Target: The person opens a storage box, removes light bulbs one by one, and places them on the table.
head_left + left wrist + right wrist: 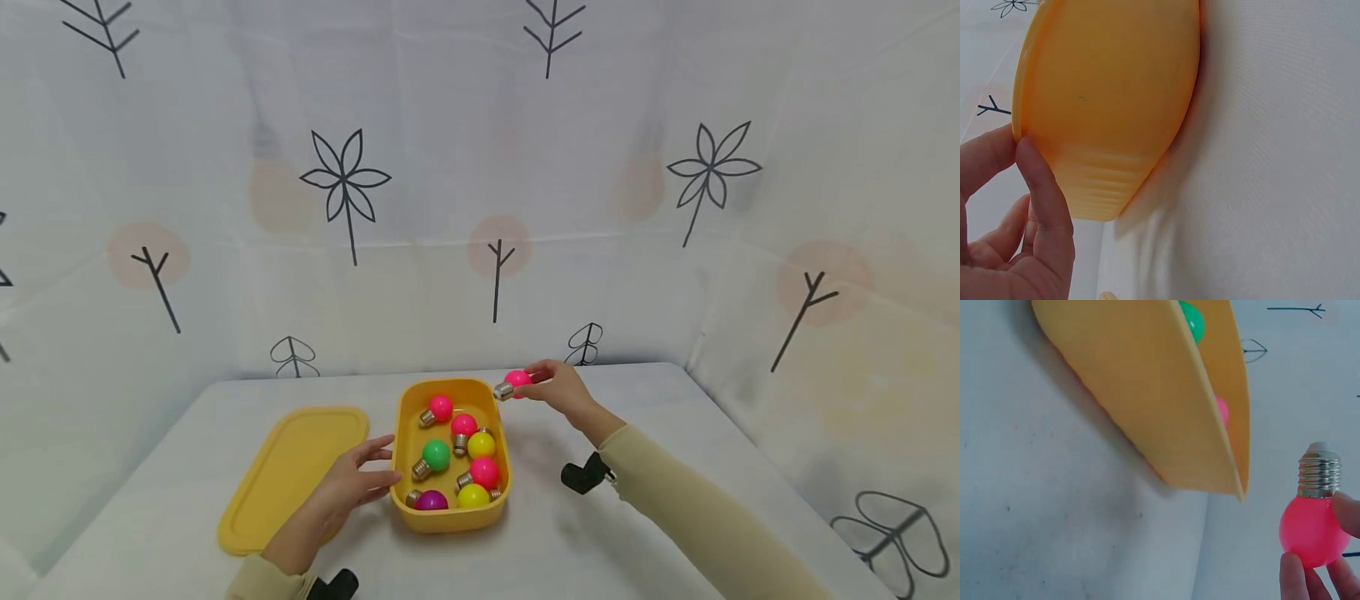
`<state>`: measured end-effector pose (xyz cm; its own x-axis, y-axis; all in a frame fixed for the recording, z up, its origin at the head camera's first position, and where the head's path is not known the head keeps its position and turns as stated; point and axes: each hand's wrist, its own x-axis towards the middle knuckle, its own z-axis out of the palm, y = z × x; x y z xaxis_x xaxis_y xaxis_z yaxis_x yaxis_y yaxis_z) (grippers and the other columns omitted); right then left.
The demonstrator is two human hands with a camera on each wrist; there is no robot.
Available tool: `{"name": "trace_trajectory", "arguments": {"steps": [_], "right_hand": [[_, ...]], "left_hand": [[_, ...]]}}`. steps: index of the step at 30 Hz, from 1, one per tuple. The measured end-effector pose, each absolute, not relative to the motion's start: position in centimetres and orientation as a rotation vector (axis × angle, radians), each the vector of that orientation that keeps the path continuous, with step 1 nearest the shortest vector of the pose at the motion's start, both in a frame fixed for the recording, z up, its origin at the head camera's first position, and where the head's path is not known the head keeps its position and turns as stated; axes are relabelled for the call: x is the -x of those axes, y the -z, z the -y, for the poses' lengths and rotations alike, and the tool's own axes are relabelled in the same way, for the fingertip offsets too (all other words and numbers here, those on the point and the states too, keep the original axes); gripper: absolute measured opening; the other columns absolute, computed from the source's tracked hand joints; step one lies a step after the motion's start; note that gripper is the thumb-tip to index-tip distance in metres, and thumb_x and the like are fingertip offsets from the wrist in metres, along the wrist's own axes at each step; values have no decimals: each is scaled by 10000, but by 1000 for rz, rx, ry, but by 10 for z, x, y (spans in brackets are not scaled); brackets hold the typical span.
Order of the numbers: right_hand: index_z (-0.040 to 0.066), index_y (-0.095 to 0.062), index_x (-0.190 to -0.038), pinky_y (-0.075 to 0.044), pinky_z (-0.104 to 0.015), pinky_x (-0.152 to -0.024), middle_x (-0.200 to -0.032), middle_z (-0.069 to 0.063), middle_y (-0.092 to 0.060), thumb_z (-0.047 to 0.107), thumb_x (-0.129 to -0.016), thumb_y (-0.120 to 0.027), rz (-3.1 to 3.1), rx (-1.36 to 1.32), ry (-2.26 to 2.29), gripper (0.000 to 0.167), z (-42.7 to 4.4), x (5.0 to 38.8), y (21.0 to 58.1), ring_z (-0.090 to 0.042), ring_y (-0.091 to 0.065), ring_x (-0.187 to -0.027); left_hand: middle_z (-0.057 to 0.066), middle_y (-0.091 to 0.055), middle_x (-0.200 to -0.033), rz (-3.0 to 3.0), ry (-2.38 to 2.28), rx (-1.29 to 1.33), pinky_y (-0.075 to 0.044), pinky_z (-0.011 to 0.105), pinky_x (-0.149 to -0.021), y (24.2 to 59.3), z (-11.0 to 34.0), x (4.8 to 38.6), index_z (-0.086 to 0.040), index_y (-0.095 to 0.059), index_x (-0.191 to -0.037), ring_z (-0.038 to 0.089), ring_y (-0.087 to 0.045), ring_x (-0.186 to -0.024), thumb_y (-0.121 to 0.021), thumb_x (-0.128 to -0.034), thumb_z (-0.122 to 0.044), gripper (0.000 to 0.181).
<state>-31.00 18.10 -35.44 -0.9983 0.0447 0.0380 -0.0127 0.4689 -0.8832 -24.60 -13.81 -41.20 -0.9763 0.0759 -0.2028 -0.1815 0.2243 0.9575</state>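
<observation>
Pink bulb (1313, 531) is in the air just off the far right corner of the yellow tub (450, 521), metal base pointing left twd the rim. R hand (555, 387) grasps it by the round end, thumb one side, fingertips the other, so main worry: a smooth ball in a fingertip pinch could squirt out if the squeeze is uneven, & it'd prob. hit the table (405, 575) or clip the rim. Base sticks out first, so a low, hasty pass over that edge could knock it & twist the bulb loose. Other bulbs (435, 455) lie loose in the tub, crowded at the near right; anything dropped on them might crack or set them rolling, b/c nothing separates them. L hand (352, 479) pinches the tub's left rim btwn thumb & finger: OK for steadying, but only one side's held, so a bump fr. the right could tip or swivel the tub. Yellow lid (300, 475) lies flat on the left, nr. L hand, which could shove it if careless. Blk wrist gear (585, 475) hangs under the R arm, right of the tub; might catch the rim if that arm swings left.
</observation>
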Motion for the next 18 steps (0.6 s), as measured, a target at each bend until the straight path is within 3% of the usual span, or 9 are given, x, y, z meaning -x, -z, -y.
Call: {"name": "trace_trajectory", "arguments": {"steps": [18], "right_hand": [[-19, -554, -1151, -491, -405, -837, -1074, -181, -594, 153, -790, -739, 2612, 208, -1585, 441, -203, 327, 394, -283, -574, -901]], "left_hand": [[144, -495, -1232, -2311, -1813, 125, -523, 365, -808, 412, 138, 245, -114, -469, -1362, 251, -540, -1003, -749, -784, -114, 642]]}}
